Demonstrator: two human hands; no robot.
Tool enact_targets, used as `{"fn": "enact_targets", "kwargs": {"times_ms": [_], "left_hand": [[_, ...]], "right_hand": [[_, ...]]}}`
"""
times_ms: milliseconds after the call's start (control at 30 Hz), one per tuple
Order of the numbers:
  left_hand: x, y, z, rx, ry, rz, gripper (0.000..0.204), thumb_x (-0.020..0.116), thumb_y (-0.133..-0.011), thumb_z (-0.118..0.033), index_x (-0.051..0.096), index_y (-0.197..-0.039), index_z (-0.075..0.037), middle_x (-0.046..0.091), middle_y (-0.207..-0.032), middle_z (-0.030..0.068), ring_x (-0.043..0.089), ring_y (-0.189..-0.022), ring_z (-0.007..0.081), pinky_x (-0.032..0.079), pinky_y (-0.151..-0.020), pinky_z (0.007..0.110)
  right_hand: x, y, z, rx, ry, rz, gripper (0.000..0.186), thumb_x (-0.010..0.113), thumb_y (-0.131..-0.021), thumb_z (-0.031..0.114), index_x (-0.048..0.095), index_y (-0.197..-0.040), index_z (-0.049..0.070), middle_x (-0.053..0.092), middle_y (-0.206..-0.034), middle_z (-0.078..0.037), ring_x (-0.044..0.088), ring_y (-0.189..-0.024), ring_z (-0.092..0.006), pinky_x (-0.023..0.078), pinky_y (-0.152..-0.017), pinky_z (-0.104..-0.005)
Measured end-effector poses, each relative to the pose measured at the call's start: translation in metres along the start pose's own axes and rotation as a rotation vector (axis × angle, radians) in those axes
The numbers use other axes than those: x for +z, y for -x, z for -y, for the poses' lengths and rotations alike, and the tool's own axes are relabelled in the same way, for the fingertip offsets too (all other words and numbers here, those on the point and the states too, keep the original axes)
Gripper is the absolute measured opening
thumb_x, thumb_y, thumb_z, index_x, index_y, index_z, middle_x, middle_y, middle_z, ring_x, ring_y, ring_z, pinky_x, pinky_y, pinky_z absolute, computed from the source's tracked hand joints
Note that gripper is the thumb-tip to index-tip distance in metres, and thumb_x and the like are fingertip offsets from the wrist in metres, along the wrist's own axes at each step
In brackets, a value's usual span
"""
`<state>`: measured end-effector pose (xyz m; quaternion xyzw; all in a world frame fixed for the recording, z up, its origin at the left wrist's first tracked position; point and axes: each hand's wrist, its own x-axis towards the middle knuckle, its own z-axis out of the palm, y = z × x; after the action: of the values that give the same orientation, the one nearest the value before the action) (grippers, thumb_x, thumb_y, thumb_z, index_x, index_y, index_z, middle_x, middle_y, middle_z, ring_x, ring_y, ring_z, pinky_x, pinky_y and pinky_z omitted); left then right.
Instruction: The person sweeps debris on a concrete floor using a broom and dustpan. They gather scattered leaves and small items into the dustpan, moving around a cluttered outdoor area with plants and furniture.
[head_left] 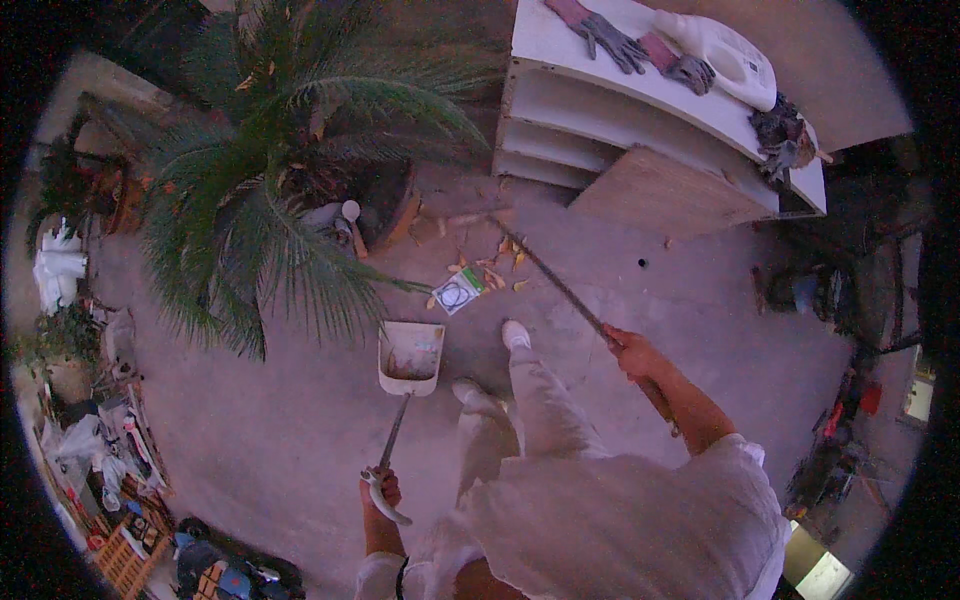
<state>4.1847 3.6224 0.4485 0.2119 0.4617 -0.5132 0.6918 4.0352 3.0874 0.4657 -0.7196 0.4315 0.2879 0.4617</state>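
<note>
My left hand [385,490] grips the long dark handle of a white dustpan [410,356], which lies on the floor with some small debris in it. My right hand [630,350] holds a long dark stick [550,275] angled up to a brownish piece [460,222] near the planter; whether that is a broom head I cannot tell. Below the stick's far end lie scattered yellow dry leaves [495,280] and a white-and-green packet [455,292], above and right of the dustpan.
A palm [255,240] in a round planter [395,215] spreads over the left. At upper right stands a white shelf unit [555,150] with gloves [610,45], a white jug [740,70] and a leaning board [665,190]. Assorted clutter [100,450] lines the left edge.
</note>
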Motion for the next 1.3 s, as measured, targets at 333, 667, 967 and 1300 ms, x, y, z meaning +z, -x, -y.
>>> {"fn": "enact_targets", "kwargs": {"times_ms": [333,667,967,1300], "left_hand": [[-0.009,0.002,-0.006,-0.113,0.049,0.016,0.023,0.039,-0.073,-0.033,0.045,-0.064,-0.013,0.035,-0.046,-0.0015,0.025,-0.034,0.0092,0.023,-0.03,0.021],[0.004,0.006,-0.001,0.039,-0.014,-0.169,0.026,0.039,-0.073,-0.034,0.047,-0.065,-0.011,0.036,-0.043,-0.0016,0.029,-0.033,0.0093,0.024,-0.029,0.021],[0.014,0.002,-0.002,-0.122,0.089,0.049,0.022,0.042,-0.071,-0.032,0.043,-0.06,-0.013,0.034,-0.043,-0.0018,0.026,-0.031,0.0087,0.022,-0.029,0.021],[0.023,-0.006,0.004,0.139,-0.032,-0.154,0.021,0.044,-0.071,-0.03,0.043,-0.063,-0.011,0.035,-0.049,-0.002,0.026,-0.036,0.0081,0.021,-0.029,0.02]], "right_hand": [[0.019,-0.062,0.015,-0.047,-0.002,0.196,0.039,0.04,-0.079,0.022,0.032,-0.117,0.019,0.048,-0.066,-0.009,0.045,-0.045,-0.0164,0.042,-0.042,-0.0305],[0.004,-0.028,0.031,-0.004,0.009,0.035,0.039,0.04,-0.078,0.02,0.034,-0.117,0.021,0.047,-0.061,-0.01,0.044,-0.042,-0.0166,0.041,-0.041,-0.0295],[-0.003,-0.065,0.019,-0.047,-0.26,0.101,0.039,0.043,-0.078,0.02,0.036,-0.116,0.022,0.043,-0.054,-0.003,0.043,-0.04,-0.0125,0.039,-0.035,-0.0275],[0.012,-0.118,0.056,-0.374,-0.12,-0.121,0.035,0.04,-0.076,0.017,0.04,-0.112,0.016,0.046,-0.057,-0.005,0.045,-0.046,-0.0148,0.038,-0.04,-0.0286]]}}
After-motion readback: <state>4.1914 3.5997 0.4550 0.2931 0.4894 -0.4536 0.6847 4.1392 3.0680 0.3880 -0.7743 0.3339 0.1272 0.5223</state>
